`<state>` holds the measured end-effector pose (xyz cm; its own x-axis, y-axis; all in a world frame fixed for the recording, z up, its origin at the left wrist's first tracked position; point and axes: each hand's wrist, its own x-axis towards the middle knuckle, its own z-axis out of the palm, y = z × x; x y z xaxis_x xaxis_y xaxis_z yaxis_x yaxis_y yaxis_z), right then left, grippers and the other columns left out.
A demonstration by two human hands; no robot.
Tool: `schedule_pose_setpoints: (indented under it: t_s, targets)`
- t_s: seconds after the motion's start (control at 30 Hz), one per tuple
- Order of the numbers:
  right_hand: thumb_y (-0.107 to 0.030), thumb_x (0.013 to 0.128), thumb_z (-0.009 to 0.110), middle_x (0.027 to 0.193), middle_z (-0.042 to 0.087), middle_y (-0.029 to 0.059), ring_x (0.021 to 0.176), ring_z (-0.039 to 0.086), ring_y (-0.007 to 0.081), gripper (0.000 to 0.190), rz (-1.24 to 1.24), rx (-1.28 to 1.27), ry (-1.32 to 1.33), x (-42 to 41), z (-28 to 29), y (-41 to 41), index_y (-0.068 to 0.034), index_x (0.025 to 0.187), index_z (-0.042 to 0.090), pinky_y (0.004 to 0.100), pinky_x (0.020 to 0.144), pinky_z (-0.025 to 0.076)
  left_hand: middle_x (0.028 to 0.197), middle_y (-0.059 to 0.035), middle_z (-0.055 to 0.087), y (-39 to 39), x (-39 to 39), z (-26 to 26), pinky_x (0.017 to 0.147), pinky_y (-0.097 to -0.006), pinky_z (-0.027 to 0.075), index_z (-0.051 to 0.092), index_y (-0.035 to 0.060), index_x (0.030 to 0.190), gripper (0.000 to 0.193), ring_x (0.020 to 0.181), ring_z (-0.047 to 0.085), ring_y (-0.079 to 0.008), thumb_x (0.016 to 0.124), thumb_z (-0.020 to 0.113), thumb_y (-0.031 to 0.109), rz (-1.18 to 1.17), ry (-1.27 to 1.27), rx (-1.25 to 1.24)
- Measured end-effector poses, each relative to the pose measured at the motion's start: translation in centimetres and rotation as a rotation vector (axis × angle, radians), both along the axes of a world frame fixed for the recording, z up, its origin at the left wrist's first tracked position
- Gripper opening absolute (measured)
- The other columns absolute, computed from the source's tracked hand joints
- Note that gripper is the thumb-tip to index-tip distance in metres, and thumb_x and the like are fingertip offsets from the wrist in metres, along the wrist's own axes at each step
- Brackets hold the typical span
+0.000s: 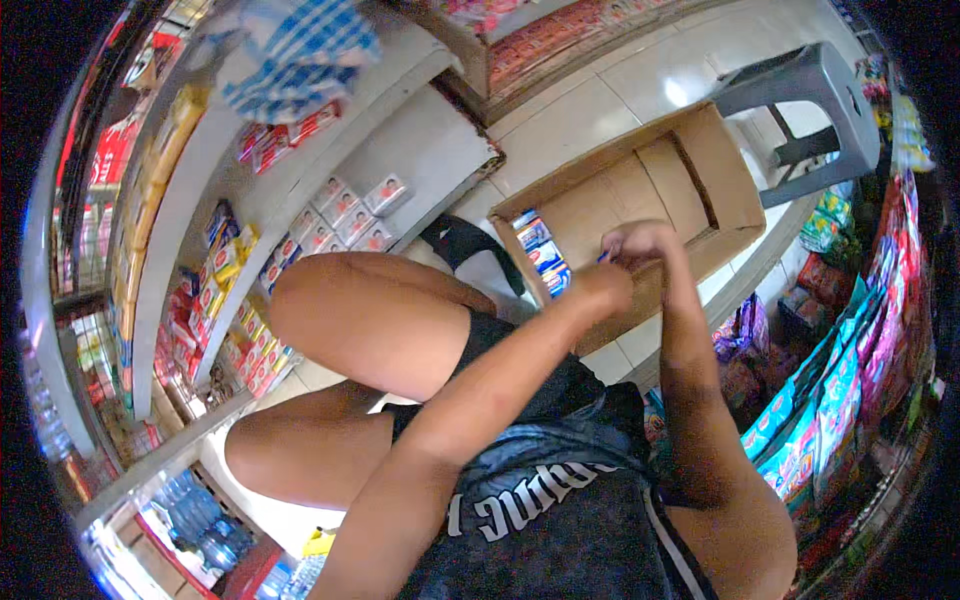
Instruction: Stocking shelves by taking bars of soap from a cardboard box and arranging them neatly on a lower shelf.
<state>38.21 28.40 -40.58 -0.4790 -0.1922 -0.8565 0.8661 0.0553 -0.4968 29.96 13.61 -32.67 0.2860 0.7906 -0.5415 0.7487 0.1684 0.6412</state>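
Both my hands are over an open cardboard box [724,161] on the floor to my right. My right hand [646,238] has its wrist bent and its fingers curled around a small blue item [603,257], of which only a bit shows. Close against it is my left hand [606,289], blurred, its fingers hidden from view. Whether it also grips the blue item is unclear. A short row of small blue-and-white packs [543,253] lines the box's left inner wall. The rest of the visible box floor is bare cardboard.
A grey plastic stool [840,112] stands behind the box. Shelves on the left hold white packs [352,214], yellow-and-red packs [259,341] and a blue checked cloth [315,64]. Colourful hanging packets [825,390] line the right side. Water bottles [199,517] sit at lower left.
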Motion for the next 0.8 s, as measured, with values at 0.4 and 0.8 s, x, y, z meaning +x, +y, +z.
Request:
schedule_pose_setpoints:
  t_s: [0.4,0.8]
  targets:
    - [-0.024,0.067,0.060,0.085,0.062,0.0163,0.078,0.060,0.0313,0.023,0.506,0.787,0.109,3.9,-16.0,-10.0,-0.006,0.082,0.064,0.0414,0.068,0.048,0.104,-0.0081,0.060,-3.2,1.2,-10.2,0.078,-0.0385,0.042,0.065,0.0190,0.093,0.037,0.093,0.058,-0.0260,0.056,0.059,0.022,-0.249,0.200,-0.579]
    - [-0.016,0.071,0.059,0.073,0.063,0.0060,0.066,0.057,0.0121,0.013,0.329,0.286,-0.043,-1.5,-5.2,-3.4,-0.004,0.072,0.064,0.0273,0.060,0.046,0.105,-0.0165,0.057,-1.3,-9.4,2.7,0.080,-0.0408,0.044,0.058,0.0032,0.099,0.030,0.095,0.055,-0.0323,0.074,0.046,0.014,0.447,0.105,0.350]
